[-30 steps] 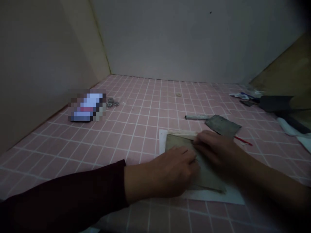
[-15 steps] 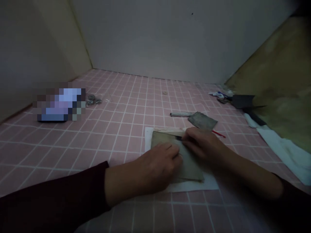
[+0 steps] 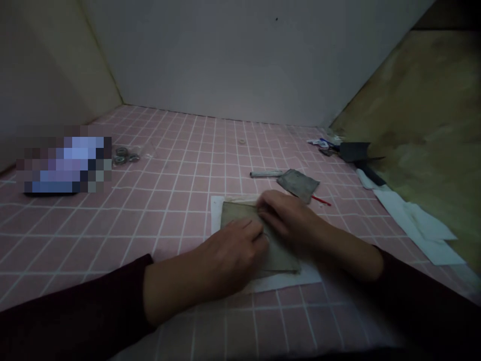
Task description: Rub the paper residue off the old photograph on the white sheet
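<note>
A thin grey-green square sheet (image 3: 283,256) lies on a larger piece of white paper (image 3: 215,213). Curled over the sheet's middle is my left hand (image 3: 236,253), its fingers closed and bent down against the surface; whatever they may hold is hidden. My right hand (image 3: 287,215) is at the sheet's far edge, with thumb and fingers drawn together in a pinch. Its fingertips cover whatever is between them. Just beyond that hand lie a smaller dark grey square piece (image 3: 298,184), a pale capped pen or tube (image 3: 265,174) and a thin red stick (image 3: 321,201).
A blurred-out phone-like device (image 3: 69,165) is at the left, beside several small round metal parts (image 3: 122,154) in clear plastic. A small ring (image 3: 242,141) lies farther back. Dark folded pieces (image 3: 355,152) and white paper strips (image 3: 417,225) line the right wall.
The whole view has shifted, so things appear farther left. A small dark piece seen at my right fingertips is now hidden, and that hand sits slightly closer to the left one.
</note>
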A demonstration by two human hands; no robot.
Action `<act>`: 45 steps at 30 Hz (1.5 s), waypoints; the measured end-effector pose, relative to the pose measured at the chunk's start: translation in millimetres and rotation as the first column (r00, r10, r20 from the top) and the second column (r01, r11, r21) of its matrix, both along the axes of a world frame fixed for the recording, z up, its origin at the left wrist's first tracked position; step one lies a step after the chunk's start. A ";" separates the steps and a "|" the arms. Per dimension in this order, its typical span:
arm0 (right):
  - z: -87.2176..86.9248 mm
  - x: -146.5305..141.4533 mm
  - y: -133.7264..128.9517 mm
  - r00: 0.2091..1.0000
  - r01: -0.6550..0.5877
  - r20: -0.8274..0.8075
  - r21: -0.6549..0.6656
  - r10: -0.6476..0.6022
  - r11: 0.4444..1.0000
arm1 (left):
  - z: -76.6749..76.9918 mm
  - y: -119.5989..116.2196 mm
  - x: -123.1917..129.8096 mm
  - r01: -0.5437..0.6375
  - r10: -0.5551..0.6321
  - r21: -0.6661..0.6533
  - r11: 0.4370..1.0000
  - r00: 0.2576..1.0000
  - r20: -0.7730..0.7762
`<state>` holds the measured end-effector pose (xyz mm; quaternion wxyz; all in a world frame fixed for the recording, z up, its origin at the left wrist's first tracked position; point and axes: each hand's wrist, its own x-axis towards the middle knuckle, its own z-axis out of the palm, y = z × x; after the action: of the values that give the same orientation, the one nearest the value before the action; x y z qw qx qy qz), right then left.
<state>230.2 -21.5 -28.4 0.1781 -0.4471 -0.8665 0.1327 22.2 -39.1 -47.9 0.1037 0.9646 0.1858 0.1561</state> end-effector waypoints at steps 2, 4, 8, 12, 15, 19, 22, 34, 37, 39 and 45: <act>-1.1 -5.3 2.7 1.000 -0.008 -0.014 0.003 0.008 1.000 | 0.0 -0.8 -0.1 -0.008 0.008 -0.003 1.000 1.000 0.004; -0.6 -3.4 3.0 1.000 -0.003 -0.014 0.007 0.003 1.000 | 0.0 -1.2 -0.4 -0.005 0.005 -0.011 1.000 1.000 -0.002; 3.1 9.7 0.3 0.999 0.047 0.017 -0.014 -0.047 0.999 | 0.4 -0.3 -0.1 0.011 -0.012 -0.032 0.999 1.000 -0.020; 3.1 0.8 2.8 0.999 0.010 0.034 0.003 -0.011 1.000 | -0.4 0.6 0.9 0.001 -0.001 -0.004 1.000 1.000 -0.003; 2.5 -3.8 4.3 0.999 -0.018 0.027 0.000 0.018 1.000 | -1.2 0.8 0.6 -0.002 0.001 0.022 1.000 1.000 0.011; 7.0 11.0 0.3 0.998 0.001 0.069 -0.004 -0.001 1.000 | -0.8 1.1 0.0 0.011 -0.011 -0.012 1.000 1.000 -0.017; 9.0 11.0 0.4 0.995 0.009 0.103 -0.004 -0.009 1.000 | -1.4 1.3 0.6 0.007 -0.007 0.004 1.000 1.000 -0.008; 7.4 8.9 0.2 0.997 0.026 0.069 -0.009 -0.025 1.000 | 1.0 0.4 0.1 0.007 -0.008 -0.041 0.999 1.000 -0.023; 5.3 -5.1 2.9 0.999 0.000 0.039 0.000 0.000 1.000 | 1.2 0.8 1.1 -0.010 0.009 -0.051 0.999 1.000 -0.015; 4.4 -11.4 4.1 1.000 -0.020 0.018 -0.007 0.020 1.000 | 1.6 0.7 0.8 -0.011 0.011 -0.058 0.998 1.000 -0.011; 7.8 9.9 -2.1 0.999 0.018 0.033 -0.030 -0.017 0.999 | 3.3 0.1 -0.2 0.015 -0.017 -0.045 0.999 0.999 -0.034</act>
<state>240.0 -23.6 -20.6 0.1585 -0.4594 -0.8632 0.1368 22.0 -38.9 -44.6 0.1232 0.9660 0.1833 0.1345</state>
